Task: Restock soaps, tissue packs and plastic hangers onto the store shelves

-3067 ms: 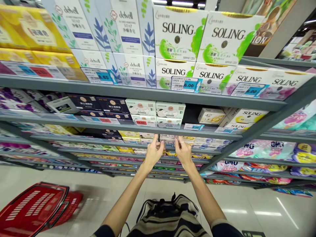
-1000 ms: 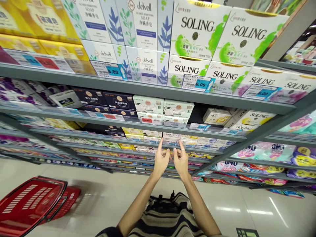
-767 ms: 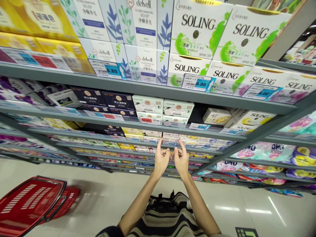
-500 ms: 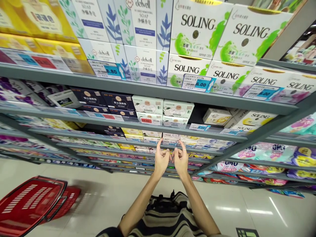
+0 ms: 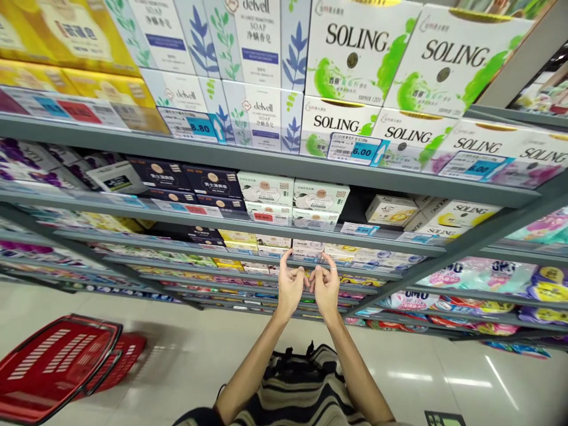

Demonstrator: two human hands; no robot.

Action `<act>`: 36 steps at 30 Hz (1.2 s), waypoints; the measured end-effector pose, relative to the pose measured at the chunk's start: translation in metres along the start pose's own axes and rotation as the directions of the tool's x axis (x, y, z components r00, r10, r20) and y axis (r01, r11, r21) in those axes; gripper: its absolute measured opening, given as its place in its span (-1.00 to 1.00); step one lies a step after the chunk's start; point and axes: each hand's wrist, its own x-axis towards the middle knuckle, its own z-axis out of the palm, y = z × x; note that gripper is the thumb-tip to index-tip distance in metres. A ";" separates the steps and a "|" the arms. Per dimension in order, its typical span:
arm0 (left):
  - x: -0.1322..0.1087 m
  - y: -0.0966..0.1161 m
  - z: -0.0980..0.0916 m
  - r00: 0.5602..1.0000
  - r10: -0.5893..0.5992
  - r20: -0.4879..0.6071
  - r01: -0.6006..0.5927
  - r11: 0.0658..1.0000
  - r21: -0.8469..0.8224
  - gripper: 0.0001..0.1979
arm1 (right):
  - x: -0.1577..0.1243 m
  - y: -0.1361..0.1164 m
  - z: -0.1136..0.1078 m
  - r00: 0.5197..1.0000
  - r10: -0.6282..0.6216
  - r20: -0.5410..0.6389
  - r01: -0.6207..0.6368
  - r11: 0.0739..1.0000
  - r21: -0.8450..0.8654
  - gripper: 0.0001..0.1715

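Note:
My left hand [image 5: 290,289] and my right hand [image 5: 325,290] are held up side by side before the lower shelves, a small gap between them. On each, the index finger stretches upward, the thumb points inward and the other fingers are loosely bent. Nothing is in either hand; a thin ring circles a finger of the right one. Behind the fingertips lies a shelf of small soap boxes [image 5: 309,247]. One shelf higher are pale green soap boxes [image 5: 320,196] and dark blue soap boxes [image 5: 212,182].
Soling soap boxes [image 5: 355,50], Delvell soap boxes [image 5: 260,44] and yellow packs [image 5: 80,35] line the top shelf, above price tags [image 5: 358,149]. A red shopping basket [image 5: 57,361] stands on the tiled floor [image 5: 177,367] at left. Detergent bags [image 5: 483,272] fill shelves at right.
My right hand has shifted very slightly to the right, its fingers a touch farther from the left hand. The shelves and basket look almost the same.

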 end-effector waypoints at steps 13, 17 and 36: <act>-0.026 0.000 0.019 0.995 -0.005 0.098 -0.008 0.992 0.129 -0.41 | -0.006 -0.010 -0.042 0.945 -0.230 -0.231 0.164 0.948 -0.272 -0.46; -0.026 0.005 0.042 0.971 -0.043 0.234 0.010 0.990 0.142 -0.33 | 0.014 -0.028 -0.069 0.836 -0.531 -0.141 0.353 0.715 -0.604 -0.54; -0.018 0.011 0.036 0.977 0.172 0.123 -0.208 0.894 0.397 -0.50 | 0.058 -0.033 -0.076 0.635 -0.683 0.361 0.518 0.031 -0.855 -0.62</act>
